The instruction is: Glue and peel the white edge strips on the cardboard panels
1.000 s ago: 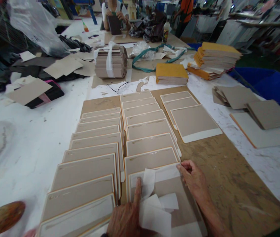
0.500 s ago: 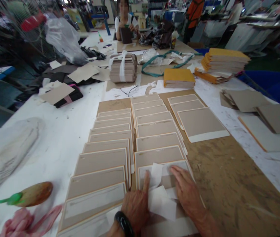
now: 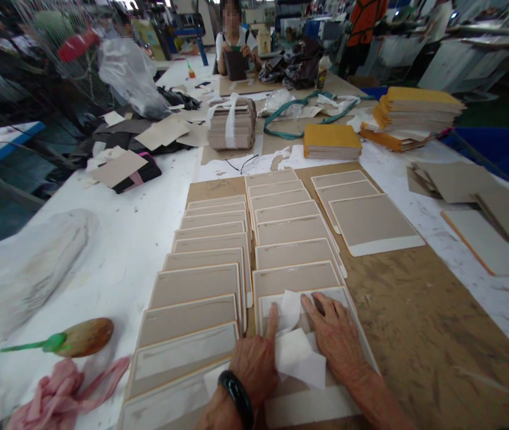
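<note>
My left hand (image 3: pixel 254 364), with a black bangle at its wrist, rests on the nearest board panel (image 3: pixel 312 400) of the middle row. Its index finger is stretched toward the panel's far edge; the other fingers are curled around white paper pieces (image 3: pixel 301 358), which stick out on both sides. How they are gripped underneath is hidden. My right hand (image 3: pixel 335 328) lies palm down on the same panel, fingers out and touching its far part. A small white slip (image 3: pixel 291 307) lies between both hands. The panel is grey-beige with an orange-white border.
Overlapping panels (image 3: pixel 196 283) form a row on the left, with three panels (image 3: pixel 375 224) at right on the brown board (image 3: pixel 398 310). A brush (image 3: pixel 82 337) and pink cloth (image 3: pixel 64 388) lie left. Yellow-topped stacks (image 3: pixel 331 141) stand farther back. A person (image 3: pixel 236 51) works opposite.
My right hand has slid a little left along the panel's far part, toward the white slip. My left hand stays nearly in place. The whole view has shifted slightly.
</note>
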`<state>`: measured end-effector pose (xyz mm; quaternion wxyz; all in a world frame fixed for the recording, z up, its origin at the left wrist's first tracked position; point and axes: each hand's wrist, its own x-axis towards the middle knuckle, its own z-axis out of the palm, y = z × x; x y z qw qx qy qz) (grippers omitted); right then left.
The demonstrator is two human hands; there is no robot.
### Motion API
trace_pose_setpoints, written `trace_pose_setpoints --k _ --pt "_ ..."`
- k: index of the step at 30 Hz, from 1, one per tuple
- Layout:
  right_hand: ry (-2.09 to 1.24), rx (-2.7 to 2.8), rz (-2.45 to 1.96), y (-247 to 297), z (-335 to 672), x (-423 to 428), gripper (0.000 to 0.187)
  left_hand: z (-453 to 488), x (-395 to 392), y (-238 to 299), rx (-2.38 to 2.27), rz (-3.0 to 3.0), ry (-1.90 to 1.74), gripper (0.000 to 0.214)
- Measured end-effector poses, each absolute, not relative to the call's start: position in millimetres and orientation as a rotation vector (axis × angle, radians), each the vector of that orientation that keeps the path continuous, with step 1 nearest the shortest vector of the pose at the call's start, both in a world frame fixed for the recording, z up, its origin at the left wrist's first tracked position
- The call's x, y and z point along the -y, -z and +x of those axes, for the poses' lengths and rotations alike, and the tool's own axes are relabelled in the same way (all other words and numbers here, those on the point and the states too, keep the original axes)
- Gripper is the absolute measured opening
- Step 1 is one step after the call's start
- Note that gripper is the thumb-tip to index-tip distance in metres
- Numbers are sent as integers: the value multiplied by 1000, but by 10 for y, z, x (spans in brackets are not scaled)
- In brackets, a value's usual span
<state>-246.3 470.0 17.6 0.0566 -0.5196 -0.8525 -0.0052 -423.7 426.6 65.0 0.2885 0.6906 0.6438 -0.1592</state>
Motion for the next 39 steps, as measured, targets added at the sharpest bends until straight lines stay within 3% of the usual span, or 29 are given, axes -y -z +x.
trace_pose_setpoints --k 10,26,39 --pt "-14 2556 -1547 -236 -2477 -4750 37 -4295 -4173 -708 -1660 1881 385 85" --pt "135 2648 -1523 -258 -2495 -4729 43 -4198 -4269 -744 -1732 1961 425 91" --pt "20 2637 -1557 -303 -2530 -4691 43 -4383 -4296 -667 -1686 1952 400 82"
